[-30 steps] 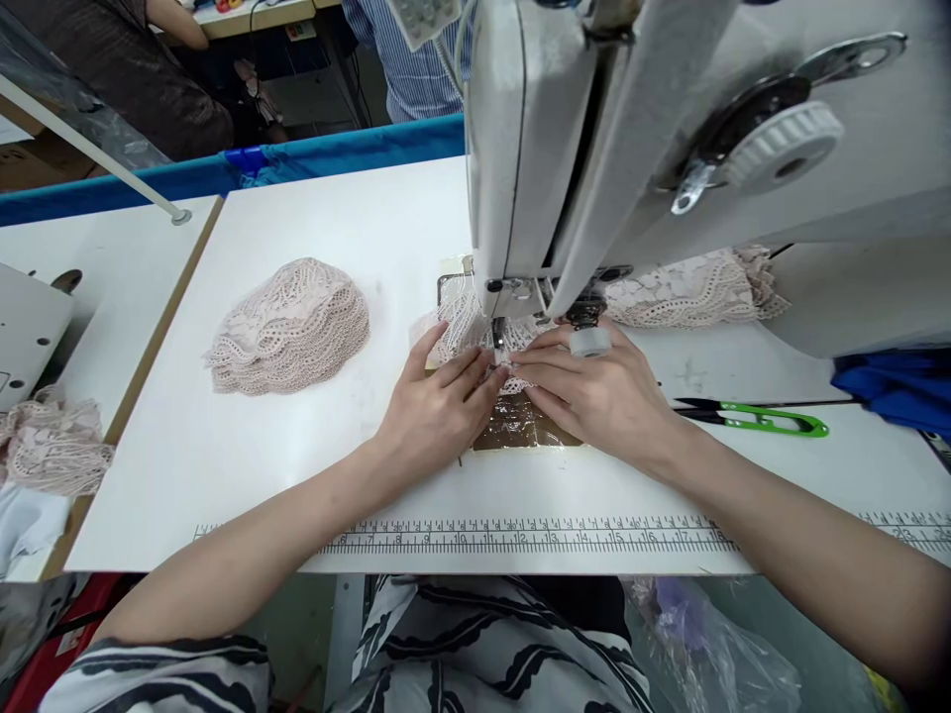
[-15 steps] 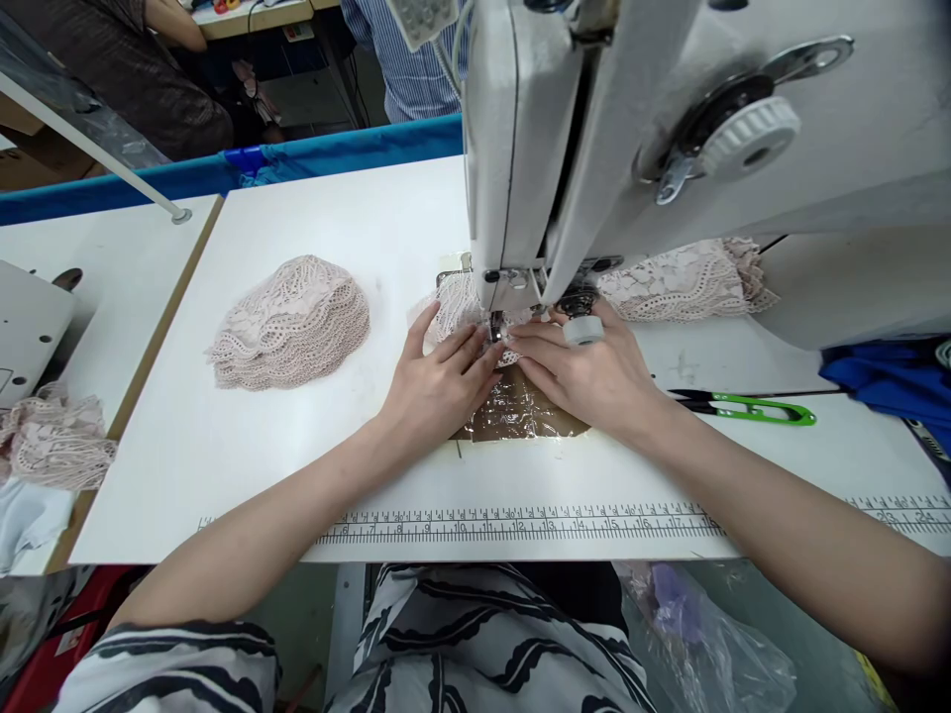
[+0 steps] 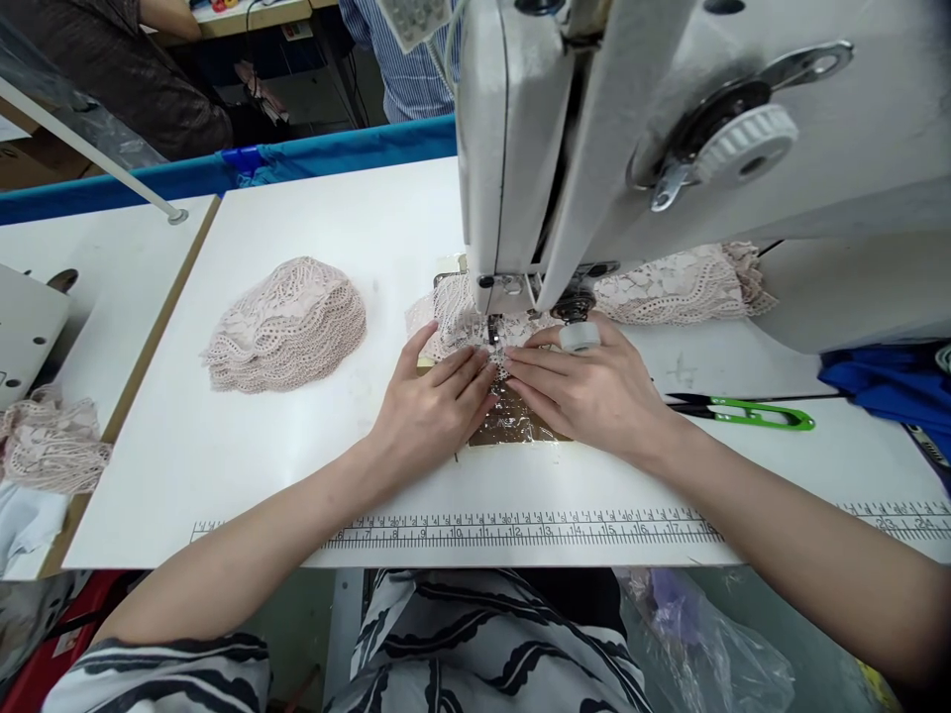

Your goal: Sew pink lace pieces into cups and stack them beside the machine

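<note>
A piece of pale pink lace [image 3: 450, 305] lies under the presser foot [image 3: 492, 329] of a white sewing machine [image 3: 512, 149]. My left hand [image 3: 423, 411] rests flat on the near left edge of the lace, fingers stretched towards the foot. From the other side, my right hand [image 3: 598, 386] lays its fingers flat on the lace close to the foot. The right thumb is partly hidden behind a white knob [image 3: 580, 337]. Beneath the hands is a shiny brown taped plate [image 3: 520, 421].
A stack of pink lace pieces [image 3: 289, 322] sits on the table [image 3: 170, 465] to the left. More lace [image 3: 676, 284] lies behind the needle area at right. Green thread snips [image 3: 762, 413] and blue cloth [image 3: 881, 376] are on the right. Other people [image 3: 412, 74] sit beyond the blue edge.
The lace shows more around the foot and has shifted nearer to me. Both hands have drawn slightly back with it; the fingertips sit a little lower. The view has tilted slightly.
</note>
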A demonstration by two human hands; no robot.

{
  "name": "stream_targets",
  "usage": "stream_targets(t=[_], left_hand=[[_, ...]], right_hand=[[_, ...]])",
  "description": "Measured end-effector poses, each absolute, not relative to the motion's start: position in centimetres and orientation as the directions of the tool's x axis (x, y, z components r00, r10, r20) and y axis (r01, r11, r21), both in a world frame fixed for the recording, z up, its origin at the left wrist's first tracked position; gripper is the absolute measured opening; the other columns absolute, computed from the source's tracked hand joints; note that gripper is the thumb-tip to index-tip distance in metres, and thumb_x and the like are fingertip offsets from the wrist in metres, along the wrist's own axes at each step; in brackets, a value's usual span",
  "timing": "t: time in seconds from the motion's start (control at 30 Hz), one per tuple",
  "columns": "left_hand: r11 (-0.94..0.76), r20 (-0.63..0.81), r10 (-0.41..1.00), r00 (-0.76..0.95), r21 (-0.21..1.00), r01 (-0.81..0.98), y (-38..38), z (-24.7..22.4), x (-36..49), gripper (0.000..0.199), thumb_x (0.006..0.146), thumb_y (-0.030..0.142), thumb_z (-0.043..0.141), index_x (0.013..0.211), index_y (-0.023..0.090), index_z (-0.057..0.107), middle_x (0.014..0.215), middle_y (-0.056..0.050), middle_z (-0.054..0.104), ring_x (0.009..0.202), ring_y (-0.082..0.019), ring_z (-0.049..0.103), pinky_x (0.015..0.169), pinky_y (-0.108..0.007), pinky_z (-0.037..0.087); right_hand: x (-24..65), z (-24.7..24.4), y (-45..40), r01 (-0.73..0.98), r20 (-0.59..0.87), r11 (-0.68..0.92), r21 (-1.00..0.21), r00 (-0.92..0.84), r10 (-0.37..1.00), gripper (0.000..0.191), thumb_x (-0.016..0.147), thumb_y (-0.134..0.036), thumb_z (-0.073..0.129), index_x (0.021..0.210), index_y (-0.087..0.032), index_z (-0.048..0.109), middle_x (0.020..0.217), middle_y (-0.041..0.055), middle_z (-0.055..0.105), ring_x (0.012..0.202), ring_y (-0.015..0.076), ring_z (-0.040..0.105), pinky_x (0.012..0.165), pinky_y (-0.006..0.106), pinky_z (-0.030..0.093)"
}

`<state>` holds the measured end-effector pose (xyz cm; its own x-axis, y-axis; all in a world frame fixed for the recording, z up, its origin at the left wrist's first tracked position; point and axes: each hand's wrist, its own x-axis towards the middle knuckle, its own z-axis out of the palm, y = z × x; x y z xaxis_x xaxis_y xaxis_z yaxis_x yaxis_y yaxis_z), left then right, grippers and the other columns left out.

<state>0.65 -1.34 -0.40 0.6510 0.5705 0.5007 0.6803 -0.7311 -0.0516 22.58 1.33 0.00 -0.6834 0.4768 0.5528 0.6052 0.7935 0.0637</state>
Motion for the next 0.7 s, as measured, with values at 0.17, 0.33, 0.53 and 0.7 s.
stream_targets(t=[0.17, 0.33, 0.53, 0.7], left_hand=[[-0.727, 0.488, 0.588, 0.646, -0.031, 0.686, -1.19, -0.35, 0.54, 0.024, 0.099, 0.019, 0.055, 0.118, 0.017, 0.069, 0.117, -0.008, 0.074, 0.111, -0.024, 0.07, 0.117, -0.058, 0.034], [-0.716, 0.477, 0.605, 0.637, -0.023, 0.698, -1.01, -0.31, 0.57, 0.024, 0.1, 0.02, 0.053, 0.118, 0.018, 0.069, 0.118, -0.008, 0.074, 0.112, -0.024, 0.07, 0.118, -0.059, 0.034], [-0.704, 0.491, 0.614, 0.618, -0.012, 0.71, -0.69, -0.51, 0.58, 0.025, 0.1, 0.02, 0.053, 0.119, 0.017, 0.069, 0.119, -0.009, 0.073, 0.112, -0.024, 0.07, 0.119, -0.059, 0.032], [-0.699, 0.49, 0.626, 0.606, 0.008, 0.715, -0.39, -0.67, 0.61, 0.026, 0.1, 0.021, 0.053, 0.12, 0.017, 0.069, 0.119, -0.009, 0.072, 0.113, -0.025, 0.069, 0.118, -0.06, 0.033]], right_hand=[[22.53, -0.01, 1.29, 0.617, 0.538, 0.783, 0.075, -0.687, 0.489, 0.022, 0.098, -0.023, 0.055, 0.103, -0.017, 0.076, 0.099, 0.0021, 0.079, 0.091, 0.02, 0.066, 0.099, 0.042, 0.04], [22.43, 0.03, 1.34, 0.635, 0.518, 0.766, 0.103, -0.691, 0.504, 0.025, 0.099, -0.024, 0.053, 0.105, -0.014, 0.075, 0.096, 0.0022, 0.079, 0.087, 0.0199, 0.066, 0.104, 0.043, 0.039], [22.42, -0.33, 1.52, 0.645, 0.497, 0.758, 0.099, -0.691, 0.524, 0.026, 0.1, -0.023, 0.052, 0.109, -0.013, 0.074, 0.097, 0.0045, 0.079, 0.092, 0.0213, 0.067, 0.106, 0.045, 0.037], [22.39, -0.57, 1.67, 0.67, 0.478, 0.738, 0.082, -0.676, 0.561, 0.027, 0.101, -0.024, 0.05, 0.111, -0.017, 0.074, 0.095, 0.0047, 0.079, 0.097, 0.0227, 0.066, 0.106, 0.046, 0.036]])
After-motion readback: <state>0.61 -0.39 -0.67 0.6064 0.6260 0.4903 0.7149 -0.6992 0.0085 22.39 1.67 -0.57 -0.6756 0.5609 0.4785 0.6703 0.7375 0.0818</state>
